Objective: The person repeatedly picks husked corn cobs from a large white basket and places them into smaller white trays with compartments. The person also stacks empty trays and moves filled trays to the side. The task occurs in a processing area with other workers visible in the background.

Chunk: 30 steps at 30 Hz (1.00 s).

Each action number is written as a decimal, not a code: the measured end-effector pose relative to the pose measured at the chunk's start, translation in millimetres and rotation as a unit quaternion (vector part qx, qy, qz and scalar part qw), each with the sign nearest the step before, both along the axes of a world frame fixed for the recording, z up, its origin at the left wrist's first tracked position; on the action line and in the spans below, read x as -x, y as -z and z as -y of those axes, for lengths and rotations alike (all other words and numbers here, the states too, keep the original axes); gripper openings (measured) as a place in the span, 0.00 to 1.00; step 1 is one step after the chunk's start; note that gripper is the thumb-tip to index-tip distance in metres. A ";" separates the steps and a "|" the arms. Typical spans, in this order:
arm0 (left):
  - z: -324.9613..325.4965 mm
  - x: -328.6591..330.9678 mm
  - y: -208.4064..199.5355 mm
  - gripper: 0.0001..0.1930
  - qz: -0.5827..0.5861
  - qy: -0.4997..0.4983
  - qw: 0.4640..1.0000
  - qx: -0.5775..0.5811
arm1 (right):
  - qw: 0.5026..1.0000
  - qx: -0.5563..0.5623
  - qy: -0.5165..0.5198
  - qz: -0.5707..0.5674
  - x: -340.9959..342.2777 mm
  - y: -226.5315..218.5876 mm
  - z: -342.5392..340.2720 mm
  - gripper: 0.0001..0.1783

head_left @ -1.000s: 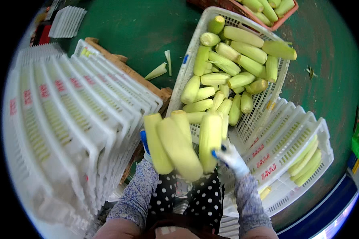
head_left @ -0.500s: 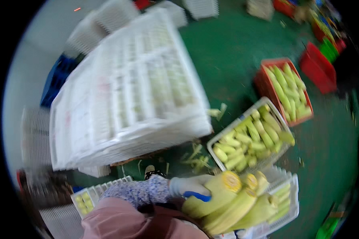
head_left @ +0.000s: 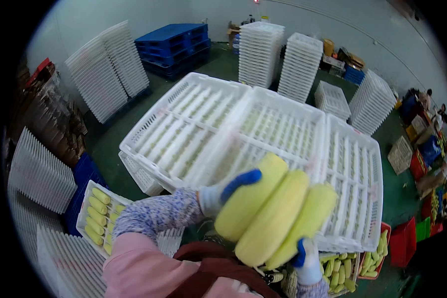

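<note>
Three pale green ears of corn (head_left: pixel 272 218) in their husks are held side by side between my two gloved hands. My left hand (head_left: pixel 226 193), in a white glove with blue fingertips, closes on the left end of the bunch. Lower down, my right hand (head_left: pixel 307 260) grips the rightmost ear near its bottom end. The ears are tilted, in front of a broad stack of white plastic trays (head_left: pixel 223 134) whose compartments show rows of pale green and white. Part of the near tray edge is hidden behind the corn.
To my left is a white tray with ears of corn (head_left: pixel 98 216). At lower right, a crate of corn (head_left: pixel 340 273) and a red crate of corn (head_left: pixel 375 258) stand on the floor. Stacked white trays (head_left: pixel 260 54) and blue pallets (head_left: pixel 173 47) are along the wall.
The view has swung left and up toward the tray stack. The corn has moved from over a white crate at the lower right to in front of the stack. My right hand now shows.
</note>
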<state>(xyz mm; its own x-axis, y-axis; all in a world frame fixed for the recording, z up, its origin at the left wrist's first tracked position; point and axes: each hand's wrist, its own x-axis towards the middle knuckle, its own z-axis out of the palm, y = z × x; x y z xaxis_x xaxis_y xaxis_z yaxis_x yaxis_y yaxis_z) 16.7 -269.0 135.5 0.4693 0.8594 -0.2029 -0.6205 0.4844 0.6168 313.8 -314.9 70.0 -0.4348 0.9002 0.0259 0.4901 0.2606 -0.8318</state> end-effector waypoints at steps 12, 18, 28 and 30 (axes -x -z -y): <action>-189.0 343.7 -1.2 0.25 -0.081 -0.164 0.976 -0.121 | 0.765 0.414 -0.093 -0.485 418.0 -46.4 -287.8 0.31; -272.0 424.7 55.2 0.26 -0.246 -0.245 0.925 -0.155 | 0.865 0.315 0.011 -0.390 477.3 -3.5 -339.0 0.42; -308.1 466.4 35.0 0.39 -0.682 -0.304 0.665 0.027 | 0.968 -0.084 0.156 0.180 440.3 26.9 -369.5 0.39; -315.9 451.0 40.2 0.42 -0.756 -0.298 0.579 0.065 | 0.957 -0.080 0.114 0.254 428.1 23.8 -372.7 0.37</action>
<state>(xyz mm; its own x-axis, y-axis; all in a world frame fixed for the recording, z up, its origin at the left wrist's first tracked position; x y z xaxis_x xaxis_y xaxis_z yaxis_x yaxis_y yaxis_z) -434.3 47.0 95.2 -0.7016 0.7085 -0.0753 0.5008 0.5655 0.6553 -114.4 57.9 46.2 -0.2213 0.9752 0.0091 0.8798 0.2036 -0.4295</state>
